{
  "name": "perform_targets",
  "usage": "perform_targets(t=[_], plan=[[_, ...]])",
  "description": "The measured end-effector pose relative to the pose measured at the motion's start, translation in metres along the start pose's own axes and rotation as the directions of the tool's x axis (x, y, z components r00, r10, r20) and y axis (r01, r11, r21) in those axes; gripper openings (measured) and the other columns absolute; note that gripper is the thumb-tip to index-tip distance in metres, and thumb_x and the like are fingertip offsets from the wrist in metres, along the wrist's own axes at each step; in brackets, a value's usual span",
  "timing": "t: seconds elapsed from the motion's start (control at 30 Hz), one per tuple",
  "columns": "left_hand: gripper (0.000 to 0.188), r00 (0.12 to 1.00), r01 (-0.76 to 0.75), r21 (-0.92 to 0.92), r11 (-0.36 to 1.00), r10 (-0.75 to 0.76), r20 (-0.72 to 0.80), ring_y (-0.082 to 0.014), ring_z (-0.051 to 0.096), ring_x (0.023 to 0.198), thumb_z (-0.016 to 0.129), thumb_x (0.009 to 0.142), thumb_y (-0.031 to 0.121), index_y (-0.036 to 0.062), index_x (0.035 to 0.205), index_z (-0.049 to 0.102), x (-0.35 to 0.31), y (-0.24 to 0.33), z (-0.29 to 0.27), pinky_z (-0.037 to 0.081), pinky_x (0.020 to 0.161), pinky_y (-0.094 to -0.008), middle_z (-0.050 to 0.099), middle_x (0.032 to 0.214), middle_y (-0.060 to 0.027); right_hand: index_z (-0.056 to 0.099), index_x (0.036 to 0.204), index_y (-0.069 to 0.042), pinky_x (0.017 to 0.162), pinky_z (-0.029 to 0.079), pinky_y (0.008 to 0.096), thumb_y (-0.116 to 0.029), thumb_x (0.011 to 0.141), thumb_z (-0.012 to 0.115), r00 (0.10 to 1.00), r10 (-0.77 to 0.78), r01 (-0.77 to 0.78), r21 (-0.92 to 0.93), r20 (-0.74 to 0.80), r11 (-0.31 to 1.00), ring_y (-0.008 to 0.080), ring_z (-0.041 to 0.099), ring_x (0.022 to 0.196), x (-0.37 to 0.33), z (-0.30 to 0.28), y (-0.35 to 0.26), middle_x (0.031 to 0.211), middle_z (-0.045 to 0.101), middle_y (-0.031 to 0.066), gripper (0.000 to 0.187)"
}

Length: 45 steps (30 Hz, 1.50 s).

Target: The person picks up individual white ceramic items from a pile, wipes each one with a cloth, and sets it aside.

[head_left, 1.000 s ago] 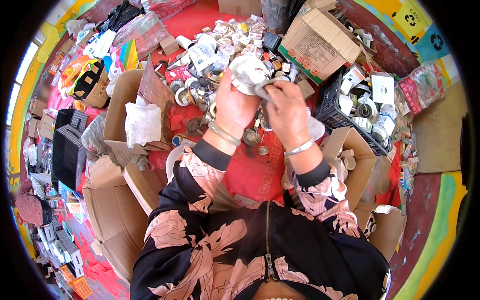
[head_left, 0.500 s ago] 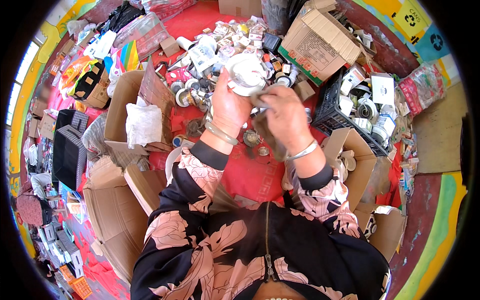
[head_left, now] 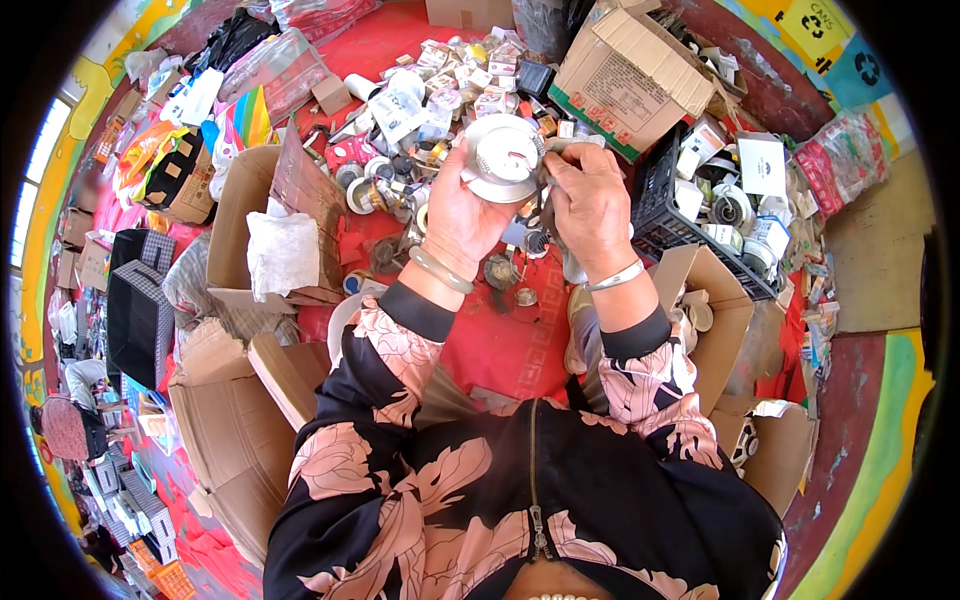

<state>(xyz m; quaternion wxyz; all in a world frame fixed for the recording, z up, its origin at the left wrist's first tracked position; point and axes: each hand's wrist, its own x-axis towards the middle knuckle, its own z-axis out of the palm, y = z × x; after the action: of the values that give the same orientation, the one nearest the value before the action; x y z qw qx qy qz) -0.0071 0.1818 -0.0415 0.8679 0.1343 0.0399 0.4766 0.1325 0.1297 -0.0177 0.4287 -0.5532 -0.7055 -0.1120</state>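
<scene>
My left hand [head_left: 468, 205] is closed round a white round light fitting [head_left: 500, 150], its flat rim and raised centre facing up. At the fitting's right rim, my right hand [head_left: 588, 203] has its fingers pinched on a greyish cloth [head_left: 545, 190]. Most of the cloth is hidden by the fingers, and part of it hangs below them. Under my hands, small round lamp parts [head_left: 500, 272] lie on the red floor sheet [head_left: 500, 350]. Beyond the fitting spreads a heap of small boxes and lamp parts [head_left: 465, 75].
On the right stands a black plastic crate [head_left: 690, 245] of round light fittings, with an open carton [head_left: 722, 300] nearer me. Open cartons [head_left: 240, 200] stand on the left, one with a white cloth [head_left: 284, 250] over its edge. A large carton [head_left: 632, 80] leans at the back right.
My right hand has moved slightly up and right along the fitting's rim, and less of the cloth shows below it. The fitting has shifted a little right and been turned in my left hand.
</scene>
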Motion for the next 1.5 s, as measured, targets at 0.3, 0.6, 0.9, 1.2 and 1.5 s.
perform_targets(t=[0.3, 0.6, 0.9, 1.2, 1.5], plan=[[0.047, 0.986, -0.145, 0.1, 0.984, 0.152, -0.068, -0.032, 0.048, 0.113, 0.035, 0.094, 0.036, 0.0003, 0.125, 0.041, -0.001, 0.009, 0.001, 0.035, 0.1, -0.0453, 0.051, 0.123, -0.0157, 0.066, 0.082, -0.003, 0.072, 0.046, 0.0355, 0.003, 0.065, 0.054, 0.982, -0.055, -0.012, 0.351, 0.181, 0.936, 0.0302, 0.056, 0.082, -0.014, 0.018, -0.005, 0.083, 0.058, 0.0122, 0.021], [0.055, 0.997, -0.059, 0.007, 0.998, 0.058, 0.057, -0.0363, 0.041, 0.121, 0.038, 0.092, 0.042, 0.0014, 0.129, 0.036, 0.0, 0.021, 0.001, 0.03, 0.099, -0.0612, 0.045, 0.128, -0.0179, 0.066, 0.092, 0.003, 0.075, 0.044, 0.0233, 0.0, 0.071, 0.052, 0.618, 0.622, -0.786, 0.402, 0.481, 0.47, 0.0115, 0.057, 0.082, -0.004, -0.017, 0.055, 0.088, 0.065, 0.0057, 0.025], [0.055, 0.983, 0.089, 0.249, 0.964, -0.126, 0.135, -0.0263, 0.058, 0.1, 0.066, 0.071, -0.002, 0.0008, 0.122, 0.045, -0.008, 0.012, 0.0, 0.049, 0.085, -0.0473, 0.057, 0.111, -0.0135, 0.06, 0.1, 0.002, 0.077, 0.043, 0.0198, 0.002, 0.08, 0.057, 0.809, 0.582, -0.484, 0.655, 0.083, 0.58, 0.0085, 0.056, 0.083, 0.01, -0.041, 0.047, 0.093, 0.062, 0.0027, 0.02], [0.041, 0.988, 0.068, 0.696, 0.715, -0.144, 0.051, -0.0155, 0.059, 0.093, 0.064, 0.076, 0.0, 0.0017, 0.115, 0.052, -0.009, -0.002, 0.005, 0.049, 0.081, -0.0318, 0.061, 0.102, -0.0058, 0.065, 0.089, -0.003, 0.072, 0.047, 0.0313, 0.002, 0.068, 0.06, 0.971, 0.204, -0.231, 0.255, 0.129, 0.939, 0.0262, 0.058, 0.08, 0.004, -0.032, 0.033, 0.083, 0.062, 0.0097, 0.023], [0.025, 0.964, 0.079, 0.953, 0.292, -0.266, 0.001, -0.0054, 0.052, 0.074, 0.067, 0.073, 0.007, 0.0032, 0.097, 0.061, -0.012, -0.01, 0.004, 0.044, 0.066, -0.0234, 0.06, 0.082, 0.0029, 0.067, 0.081, -0.005, 0.068, 0.047, 0.0351, 0.004, 0.062, 0.056, 0.983, -0.044, 0.015, 0.164, 0.179, 0.986, 0.0275, 0.057, 0.077, 0.007, -0.034, 0.025, 0.079, 0.06, 0.0087, 0.023]])
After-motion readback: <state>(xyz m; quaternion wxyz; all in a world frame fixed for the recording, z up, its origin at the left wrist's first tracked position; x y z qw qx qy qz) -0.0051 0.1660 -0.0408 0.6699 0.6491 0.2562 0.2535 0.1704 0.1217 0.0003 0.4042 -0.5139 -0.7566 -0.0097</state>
